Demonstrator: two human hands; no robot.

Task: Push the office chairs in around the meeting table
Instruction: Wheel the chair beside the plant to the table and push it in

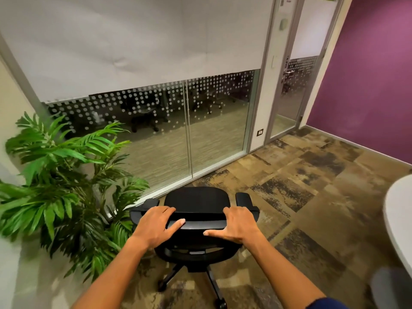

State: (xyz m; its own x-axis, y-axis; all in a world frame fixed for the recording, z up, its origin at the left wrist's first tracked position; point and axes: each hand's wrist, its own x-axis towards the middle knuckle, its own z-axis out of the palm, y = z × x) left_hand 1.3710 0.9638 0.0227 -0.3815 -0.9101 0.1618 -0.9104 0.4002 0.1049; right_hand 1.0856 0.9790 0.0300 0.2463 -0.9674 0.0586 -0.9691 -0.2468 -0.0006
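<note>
A black office chair (197, 202) on castors stands in front of me, its seat facing the glass wall and its back toward me. My left hand (156, 226) grips the left end of the backrest's top edge, fingers over the front and thumb along the rear. My right hand (237, 226) grips the right end the same way. The white rounded meeting table (399, 217) shows only as an edge at the far right, about a chair's width away from the chair.
A tall green potted plant (60, 186) stands close to the chair's left side in the corner. A glass partition (178, 134) runs ahead, with a glass door (289, 90) beyond. A purple wall (367, 74) is at right. Patterned carpet (312, 197) lies between chair and table.
</note>
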